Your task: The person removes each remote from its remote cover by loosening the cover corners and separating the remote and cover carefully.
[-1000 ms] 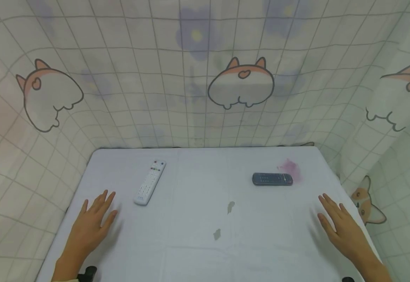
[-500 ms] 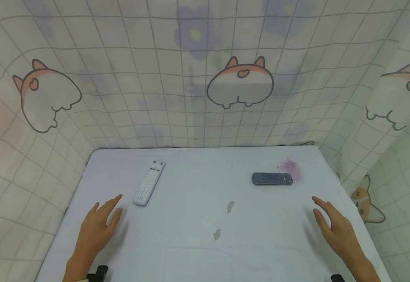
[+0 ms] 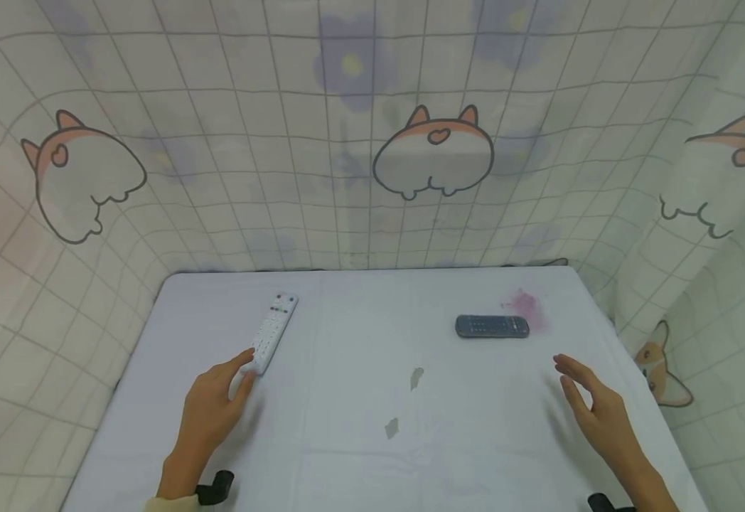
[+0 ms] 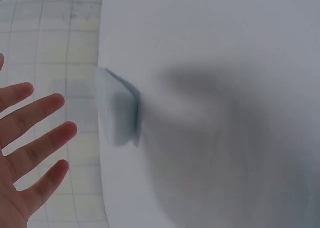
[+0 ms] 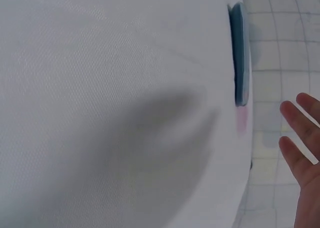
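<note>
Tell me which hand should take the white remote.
Left, probably. The left hand already has its fingers at the near end of the white remote, while the right hand hovers open across the table, nearer the dark remote.

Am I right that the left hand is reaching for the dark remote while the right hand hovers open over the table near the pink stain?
Not quite: in the head view the left hand is at the near end of the white remote, not the dark remote. The rest holds: the right hand hovers open over the table near the pink stain.
</note>
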The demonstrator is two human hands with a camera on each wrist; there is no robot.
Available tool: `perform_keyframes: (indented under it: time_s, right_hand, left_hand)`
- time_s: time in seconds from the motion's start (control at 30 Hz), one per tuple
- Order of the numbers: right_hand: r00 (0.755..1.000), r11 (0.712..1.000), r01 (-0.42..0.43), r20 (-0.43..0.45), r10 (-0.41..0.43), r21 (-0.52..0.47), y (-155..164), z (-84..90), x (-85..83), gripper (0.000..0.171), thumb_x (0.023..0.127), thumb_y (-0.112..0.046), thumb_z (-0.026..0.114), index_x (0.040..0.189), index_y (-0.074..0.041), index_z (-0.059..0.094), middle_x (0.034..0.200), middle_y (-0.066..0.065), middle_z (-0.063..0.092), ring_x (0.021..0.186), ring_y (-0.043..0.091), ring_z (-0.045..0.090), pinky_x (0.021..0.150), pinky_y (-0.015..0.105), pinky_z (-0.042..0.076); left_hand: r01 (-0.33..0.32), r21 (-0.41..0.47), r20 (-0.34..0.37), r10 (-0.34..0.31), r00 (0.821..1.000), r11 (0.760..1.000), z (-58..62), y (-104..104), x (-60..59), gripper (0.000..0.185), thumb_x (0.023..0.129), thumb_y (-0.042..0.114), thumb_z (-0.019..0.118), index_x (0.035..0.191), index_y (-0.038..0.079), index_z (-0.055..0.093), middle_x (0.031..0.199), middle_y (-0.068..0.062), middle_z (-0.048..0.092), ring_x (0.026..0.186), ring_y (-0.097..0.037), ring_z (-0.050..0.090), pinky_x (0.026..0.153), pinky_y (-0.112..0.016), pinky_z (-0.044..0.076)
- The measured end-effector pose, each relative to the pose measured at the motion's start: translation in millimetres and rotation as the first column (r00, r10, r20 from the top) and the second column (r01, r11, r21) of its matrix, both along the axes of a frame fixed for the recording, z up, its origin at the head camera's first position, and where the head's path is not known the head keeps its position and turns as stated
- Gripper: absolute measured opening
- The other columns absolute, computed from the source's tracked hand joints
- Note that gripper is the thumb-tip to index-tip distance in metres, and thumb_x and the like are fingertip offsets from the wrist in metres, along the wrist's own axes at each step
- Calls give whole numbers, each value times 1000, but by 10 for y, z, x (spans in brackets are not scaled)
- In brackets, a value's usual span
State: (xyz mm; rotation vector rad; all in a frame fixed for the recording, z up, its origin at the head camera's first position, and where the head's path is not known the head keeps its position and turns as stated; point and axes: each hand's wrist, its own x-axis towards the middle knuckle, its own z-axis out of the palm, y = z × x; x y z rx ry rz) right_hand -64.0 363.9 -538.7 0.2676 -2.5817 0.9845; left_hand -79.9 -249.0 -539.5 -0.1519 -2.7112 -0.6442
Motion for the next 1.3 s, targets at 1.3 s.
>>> perform_keyframes:
  time_s: [1.3]
  right_hand:
    - [992,969,-24,112,53,-246,-9,-136,-277,39,110,-7,51,149,-6,53,141,23,62,122,-15,56,96,0,42]
  left_hand:
    - [102,315,231,-181,956,944,-166,1434,-491,41,109,33,56,149,24,56,135,2,72,124,-23,67,103,-49,54]
